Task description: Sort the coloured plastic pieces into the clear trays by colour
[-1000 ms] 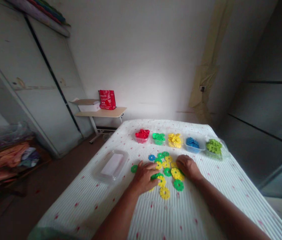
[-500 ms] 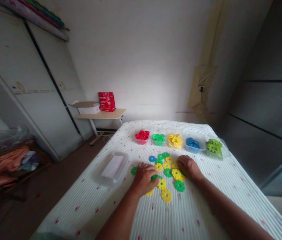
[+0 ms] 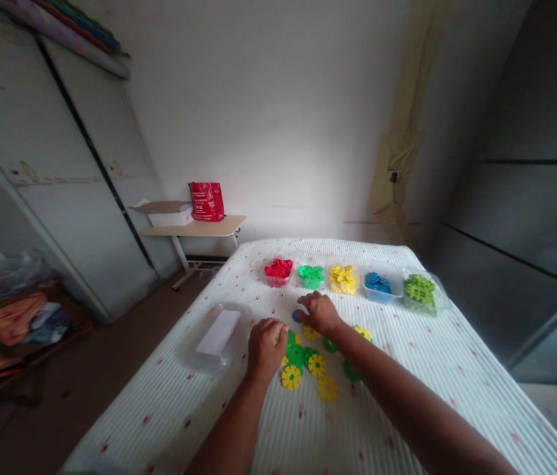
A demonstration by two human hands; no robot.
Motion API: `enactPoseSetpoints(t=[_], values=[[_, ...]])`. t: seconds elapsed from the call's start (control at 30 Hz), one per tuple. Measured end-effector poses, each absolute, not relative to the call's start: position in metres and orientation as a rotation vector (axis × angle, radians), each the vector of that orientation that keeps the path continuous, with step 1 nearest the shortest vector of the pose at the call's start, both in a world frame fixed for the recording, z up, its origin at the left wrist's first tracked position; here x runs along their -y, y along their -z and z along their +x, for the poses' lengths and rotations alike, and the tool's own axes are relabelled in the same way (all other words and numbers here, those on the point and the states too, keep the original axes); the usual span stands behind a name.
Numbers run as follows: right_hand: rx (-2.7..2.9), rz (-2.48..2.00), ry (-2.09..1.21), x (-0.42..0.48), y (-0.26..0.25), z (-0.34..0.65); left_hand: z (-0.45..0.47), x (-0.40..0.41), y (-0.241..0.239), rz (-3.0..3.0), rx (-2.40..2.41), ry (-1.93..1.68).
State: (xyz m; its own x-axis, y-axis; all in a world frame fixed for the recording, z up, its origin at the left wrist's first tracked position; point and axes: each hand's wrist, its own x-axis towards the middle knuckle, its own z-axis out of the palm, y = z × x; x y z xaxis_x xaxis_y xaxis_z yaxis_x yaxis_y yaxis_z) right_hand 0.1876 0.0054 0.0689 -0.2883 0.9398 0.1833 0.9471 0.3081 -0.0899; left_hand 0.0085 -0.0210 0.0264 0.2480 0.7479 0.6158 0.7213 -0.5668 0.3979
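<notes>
Several notched plastic discs lie in a loose pile on the cloth, among them a yellow disc [image 3: 291, 377] and a green disc [image 3: 296, 355]. My left hand [image 3: 265, 346] is closed at the pile's left edge, fingers curled and thumb toward the discs. A bit of green shows by its thumb; what it holds, if anything, is hidden. Reaching across the pile's far side, my right hand [image 3: 321, 313] is open with fingers apart, close to a blue disc [image 3: 298, 316]. My right forearm covers part of the discs, including some green and yellow ones.
A row of clear tubs holds red pieces [image 3: 279, 268], green pieces [image 3: 311, 275], yellow pieces [image 3: 343, 278], blue pieces [image 3: 378, 283] and light-green pieces [image 3: 419, 289]. A clear lidded box [image 3: 242, 336] with a white label sits at left. Behind stands a side table [image 3: 209, 226] with a red bag [image 3: 207, 201].
My right hand has moved left across the discs to the blue one. My left hand has shifted slightly left and its fingers have curled. Green and yellow discs have bunched nearer my left hand.
</notes>
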Motion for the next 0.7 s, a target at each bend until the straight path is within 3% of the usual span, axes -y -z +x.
enactPoseSetpoints(t=[0.33, 0.5, 0.7], values=[[2.444, -1.761, 0.103, -0.004, -0.07, 0.174, 0.005, 0.015, -0.023, 2.411, -1.691, -0.984], [2.251, -1.735, 0.233, 0.004, -0.085, 0.229, 0.006, 0.013, -0.02, 2.403, -1.696, -0.916], [1.787, -2.02, 0.408, 0.002, -0.112, 0.319, 0.009, 0.015, -0.021, 2.393, -1.656, -0.923]])
